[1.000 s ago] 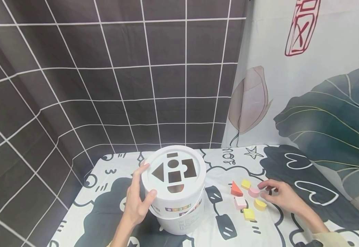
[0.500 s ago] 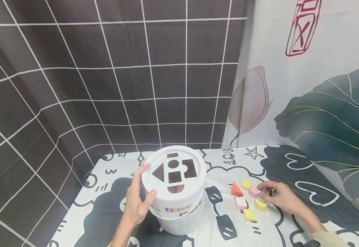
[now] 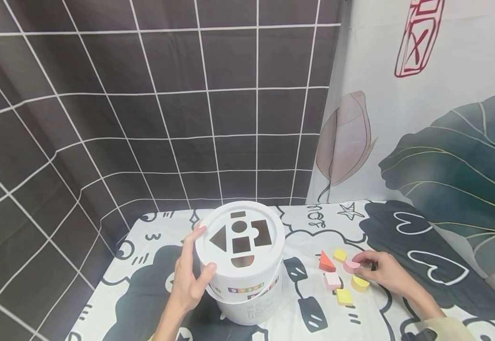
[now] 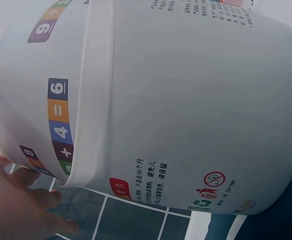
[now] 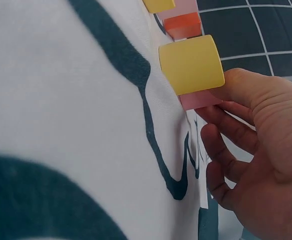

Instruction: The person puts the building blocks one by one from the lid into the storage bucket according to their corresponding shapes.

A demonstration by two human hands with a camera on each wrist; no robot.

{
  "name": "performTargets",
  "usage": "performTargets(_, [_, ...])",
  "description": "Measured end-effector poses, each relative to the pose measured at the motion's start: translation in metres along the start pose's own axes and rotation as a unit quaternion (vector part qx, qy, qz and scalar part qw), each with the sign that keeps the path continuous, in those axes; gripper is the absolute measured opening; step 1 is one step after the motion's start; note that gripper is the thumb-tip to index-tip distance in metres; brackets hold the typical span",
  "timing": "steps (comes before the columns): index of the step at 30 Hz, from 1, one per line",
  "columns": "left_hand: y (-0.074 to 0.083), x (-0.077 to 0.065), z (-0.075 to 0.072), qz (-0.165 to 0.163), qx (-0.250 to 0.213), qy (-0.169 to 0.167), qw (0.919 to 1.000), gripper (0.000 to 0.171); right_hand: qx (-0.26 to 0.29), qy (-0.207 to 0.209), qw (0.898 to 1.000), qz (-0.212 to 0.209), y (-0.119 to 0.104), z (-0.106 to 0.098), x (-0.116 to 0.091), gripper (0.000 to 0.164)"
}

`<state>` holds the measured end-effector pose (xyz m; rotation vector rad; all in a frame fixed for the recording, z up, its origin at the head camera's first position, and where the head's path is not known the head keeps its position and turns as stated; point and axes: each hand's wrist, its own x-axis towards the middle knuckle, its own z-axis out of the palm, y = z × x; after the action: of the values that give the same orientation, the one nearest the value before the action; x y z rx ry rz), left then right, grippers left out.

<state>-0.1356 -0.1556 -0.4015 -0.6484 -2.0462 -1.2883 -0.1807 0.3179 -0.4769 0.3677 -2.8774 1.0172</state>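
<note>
The right hand (image 3: 384, 272) had closed in on the pink rounded block (image 3: 351, 266) since the earliest frame, when its fingertips hung just beside that block with a gap between them. Half a second before, the fingers were already at its side; now thumb and fingers pinched it, and the right wrist view showed part of its pink face between them, behind the curved yellow block (image 3: 360, 284). The pink rounded block lay on the cloth-covered table (image 3: 371, 322), between the bucket (image 3: 251, 310) and the table's right edge, in the same place as before.

The other pieces had not moved: the red-orange triangular block (image 3: 326, 262) and the pink square block (image 3: 331, 281) lay on the side toward the bucket, the small yellow block (image 3: 340, 255) toward the table's far edge, and the yellow square block (image 3: 344, 297) toward the near edge.

The left hand (image 3: 188, 284) was unchanged, resting unclenched against the left side of the white lid (image 3: 224, 260), thumb and index finger spread apart on its rim. The bucket stood upright, its lid on.
</note>
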Motion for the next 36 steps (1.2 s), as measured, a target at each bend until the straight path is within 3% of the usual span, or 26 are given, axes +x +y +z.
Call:
performTargets(9, [0.001,0.0,0.0,0.003,-0.002,0.002,1.0,0.072,0.01,0.012,1.0,-0.006,0.001,0.002,0.002,0.027])
performTargets(16, [0.0,0.0,0.001,0.003,-0.004,0.0,1.0,0.072,0.01,0.01,1.0,0.014,-0.001,0.002,0.002,0.03])
performTargets(21, [0.0,0.0,0.0,0.005,-0.003,0.0,1.0,0.072,0.019,0.025,0.999,-0.01,0.0,0.002,0.002,0.027])
performTargets(30, [0.0,0.0,0.0,-0.002,-0.008,-0.003,1.0,0.072,-0.012,0.019,1.0,0.014,-0.009,-0.006,0.003,0.021])
performTargets(36, [0.0,0.0,0.0,0.005,-0.006,-0.001,1.0,0.072,-0.019,0.027,0.999,0.005,-0.017,-0.011,0.005,0.02])
